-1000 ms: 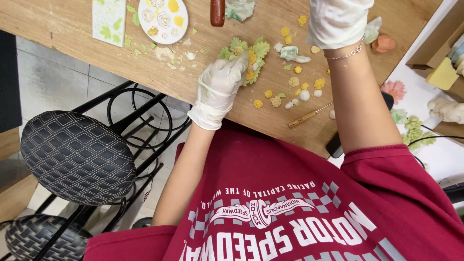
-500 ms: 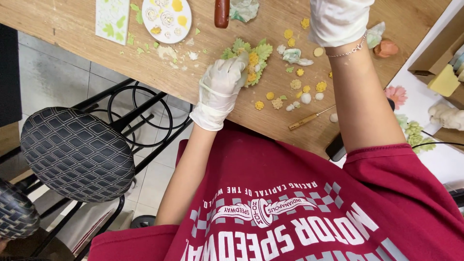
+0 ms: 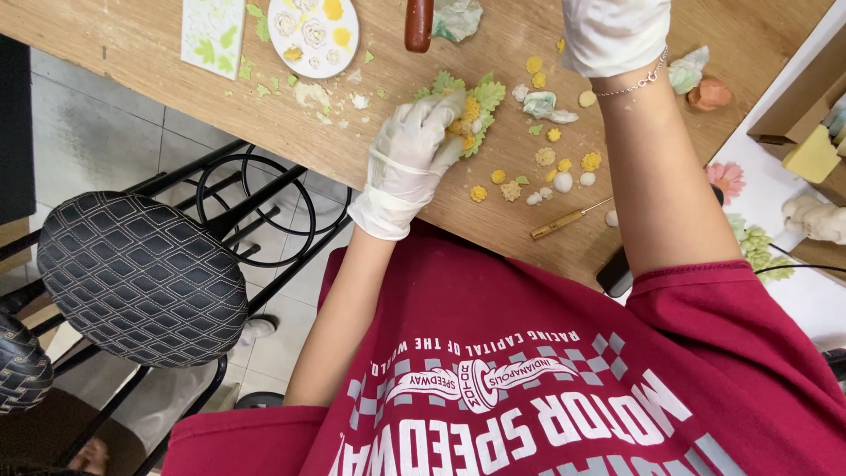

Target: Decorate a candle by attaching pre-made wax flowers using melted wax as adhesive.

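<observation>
- The left hand (image 3: 410, 163) wears a thin white glove. Its fingers curl over a little bunch of green leaves and yellow flowers (image 3: 469, 113), and its grip is closed on that bunch.
- The bunch sits on the wooden surface (image 3: 132, 44), near the middle of it, with the leaves sticking out past the fingertips.
- The right hand (image 3: 615, 33) has a white glove too. It is up at the top edge of the view and is cut off there, so I cannot tell if its grip is open or closed.
- A thin bracelet (image 3: 636, 82) goes around the right wrist.
- Small yellow and white flower bits (image 3: 553, 163) lie spread on the surface between the two arms.
- A small tool with a wooden handle (image 3: 566, 219) lies close to the near edge of the surface.
- A round white plate (image 3: 314, 26) with small flowers on it sits farther back, on the left.
- A black stool (image 3: 141, 278) stands on the floor beside the surface.
</observation>
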